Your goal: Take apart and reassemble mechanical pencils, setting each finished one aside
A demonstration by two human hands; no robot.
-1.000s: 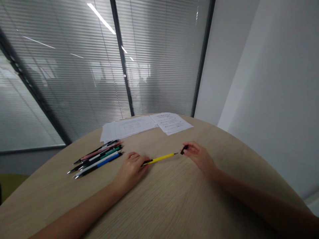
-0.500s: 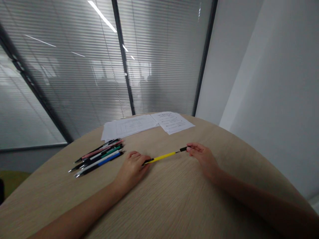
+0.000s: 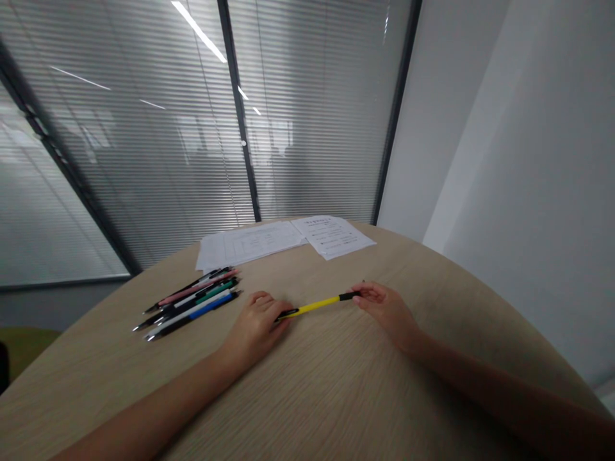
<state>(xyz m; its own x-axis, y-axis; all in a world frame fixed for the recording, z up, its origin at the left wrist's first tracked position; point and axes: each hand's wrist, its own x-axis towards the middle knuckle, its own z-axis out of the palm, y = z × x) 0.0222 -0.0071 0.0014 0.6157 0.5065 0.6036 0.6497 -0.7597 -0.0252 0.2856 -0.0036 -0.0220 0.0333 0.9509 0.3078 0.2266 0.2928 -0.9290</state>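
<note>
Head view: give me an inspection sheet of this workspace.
Surface: round table, light wood grain.
Job's things: yellow pen with black ends, stretched between both hands close to the tabletop.
Clutter: row of pens beside the left hand; printed papers at the far edge.
Hands: left hand grips one end of the yellow pen; right hand pinches the other black end.
Cables: nothing seen.
Surroundings: glass partition with closed blinds behind; plain wall on the right.

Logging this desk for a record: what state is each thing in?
Pencil: held at both ends, black cap on.
Left hand: closed on the pencil's tip end.
Right hand: pinching the cap end.
Pens: lying side by side, untouched.
Papers: lying flat.
Blinds: lowered.
</note>
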